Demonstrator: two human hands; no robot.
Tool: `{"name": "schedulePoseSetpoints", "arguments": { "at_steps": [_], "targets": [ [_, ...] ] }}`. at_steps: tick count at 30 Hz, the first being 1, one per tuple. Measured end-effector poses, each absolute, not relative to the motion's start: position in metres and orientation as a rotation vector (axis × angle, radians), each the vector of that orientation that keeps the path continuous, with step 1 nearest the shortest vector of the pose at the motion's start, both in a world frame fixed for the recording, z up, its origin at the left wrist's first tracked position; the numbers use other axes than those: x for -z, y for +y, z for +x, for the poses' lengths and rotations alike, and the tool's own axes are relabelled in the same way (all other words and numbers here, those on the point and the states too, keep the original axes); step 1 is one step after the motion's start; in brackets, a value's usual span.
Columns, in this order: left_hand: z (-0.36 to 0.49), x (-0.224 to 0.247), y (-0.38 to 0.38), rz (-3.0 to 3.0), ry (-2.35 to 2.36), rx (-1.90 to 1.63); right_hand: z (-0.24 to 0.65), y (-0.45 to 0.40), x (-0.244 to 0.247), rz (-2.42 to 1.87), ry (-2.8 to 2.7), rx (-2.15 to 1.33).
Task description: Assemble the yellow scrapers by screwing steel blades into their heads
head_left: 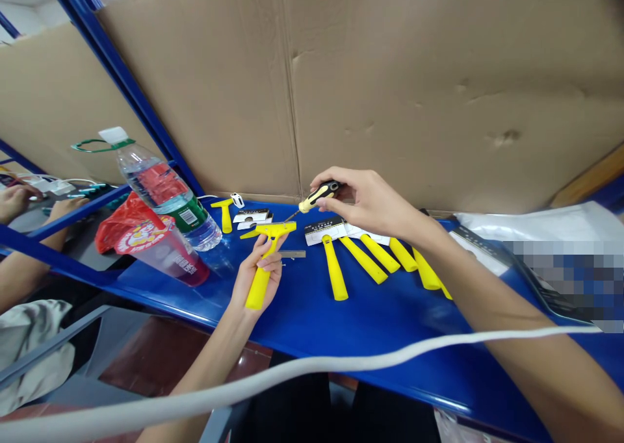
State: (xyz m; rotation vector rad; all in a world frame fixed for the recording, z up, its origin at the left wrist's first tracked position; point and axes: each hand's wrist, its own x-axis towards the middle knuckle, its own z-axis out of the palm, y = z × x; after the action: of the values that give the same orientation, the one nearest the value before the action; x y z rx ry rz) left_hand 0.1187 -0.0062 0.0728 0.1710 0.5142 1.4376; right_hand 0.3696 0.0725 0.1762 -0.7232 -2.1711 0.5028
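Observation:
My left hand (246, 277) is closed around the handle of a yellow T-shaped scraper (259, 288), its wide head pointing up and away from me. In my right hand (368, 199) is a screwdriver (314, 197) with a cream and black handle, pinched between thumb and fingers. Its thin shaft slants down to the left, and the tip is at the scraper's head; whether it sits in a screw is too small to tell. Just right of my left hand, a flat metal strip (294, 254) lies on the blue table (312, 326), with small bits beside it.
Several yellow scrapers (335, 271) with printed cards (319, 230) lie to the right. Another yellow scraper (226, 217) lies at the back left. A water bottle (168, 193) and a red cup (166, 251) stand left. A white cable (341, 364) crosses in front. A co-worker's hands (17, 199) show far left.

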Motion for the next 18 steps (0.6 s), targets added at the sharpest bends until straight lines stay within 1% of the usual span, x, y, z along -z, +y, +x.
{"name": "schedulePoseSetpoints", "arguments": {
  "at_steps": [18],
  "targets": [
    [0.1172, -0.0732, -0.0069, 0.171, 0.51, -1.437, 0.3673, 0.0753, -0.1711, -0.698, -2.189, -0.505]
  ]
}}
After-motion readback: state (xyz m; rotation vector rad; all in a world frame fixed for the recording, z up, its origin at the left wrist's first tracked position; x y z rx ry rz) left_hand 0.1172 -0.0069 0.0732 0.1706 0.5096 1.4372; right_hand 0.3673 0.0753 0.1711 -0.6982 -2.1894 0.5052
